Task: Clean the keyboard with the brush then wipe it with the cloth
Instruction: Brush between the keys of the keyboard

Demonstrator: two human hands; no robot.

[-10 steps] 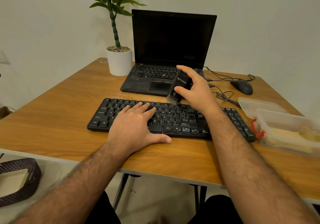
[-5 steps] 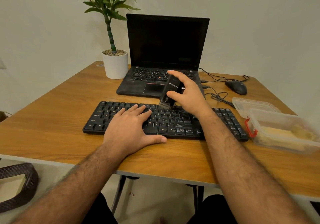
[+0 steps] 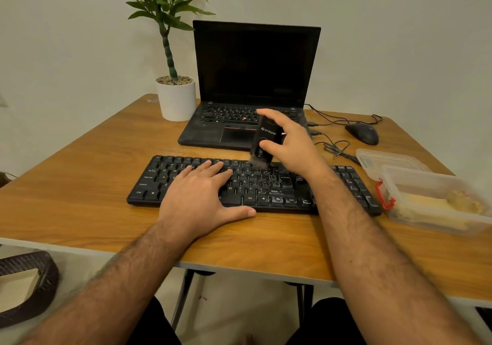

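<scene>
- brushing step in hand, judged from the pose: right hand (image 3: 288,145) grips the brush (image 3: 263,142), thumb across its near face, index finger laid over its top, other fingers curled behind.
- brush is a dark block-shaped body with white lettering, tilted so its top leans toward the far edge of the table (image 3: 80,185); bristle end points down and touches the back row of keys, roughly mid-length of the keyboard (image 3: 266,185).
- keyboard lies with its long axis parallel to the near edge of the table, just behind that edge, in front of the open laptop (image 3: 253,83).
- left hand (image 3: 202,195) rests flat on the left-centre keys, fingers straight and lightly spread, thumb on the table wood at the near rim of the keyboard; holding nothing, apparently steadying the board.
- key relation: bristles sit just right of the left fingertips (image 3: 226,170); uncovered keys run rightward toward the numpad end, so a sweep along the long axis to the right looks free, while a leftward sweep meets the left hand.
- cloth: not identifiable; a clear plastic box (image 3: 439,201) near the right edge holds something pale yellow, cannot tell if it is the cloth.
- wiping step not yet begun.
</scene>
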